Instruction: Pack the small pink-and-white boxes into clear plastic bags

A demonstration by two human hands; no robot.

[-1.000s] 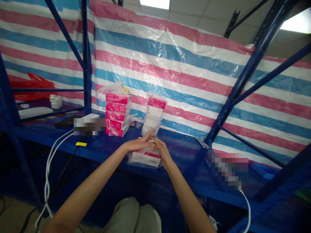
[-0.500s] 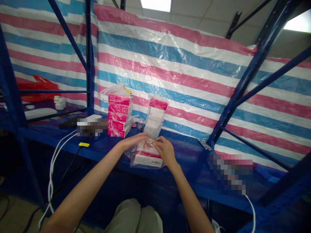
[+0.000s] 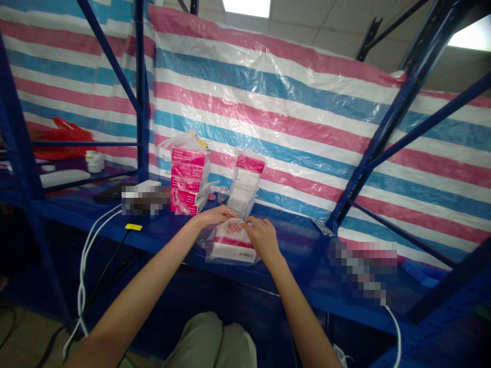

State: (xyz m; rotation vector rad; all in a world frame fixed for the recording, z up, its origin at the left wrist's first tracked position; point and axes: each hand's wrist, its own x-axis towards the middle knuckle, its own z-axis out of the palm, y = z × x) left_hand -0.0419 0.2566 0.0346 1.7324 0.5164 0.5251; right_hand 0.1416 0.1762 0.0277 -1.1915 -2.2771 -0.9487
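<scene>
A pink and white box (image 3: 232,252) lies flat near the shelf's front edge inside a clear plastic bag (image 3: 207,245). My left hand (image 3: 218,215) is closed on the bag's top from the left, and some of its fingertips show through the film. From the right, my right hand (image 3: 262,236) pinches the same plastic, its fingers bent over the top of the box. The two hands are close together, with bunched film between them. Just behind them stands a clear pouch (image 3: 244,186) with a pink header and white contents, leaning back.
A stack of pink boxes (image 3: 187,179) in a clear bag stands left of the pouch. Between them sit a small glass jar (image 3: 223,194) and a reddish lid (image 3: 211,196). White cables (image 3: 82,276) hang over the left edge. Blue posts (image 3: 141,92) frame the shelf (image 3: 295,255).
Both hands stay at the bag and shift only slightly. My right hand's fingers lie a little flatter over the film. The box remains in place.
</scene>
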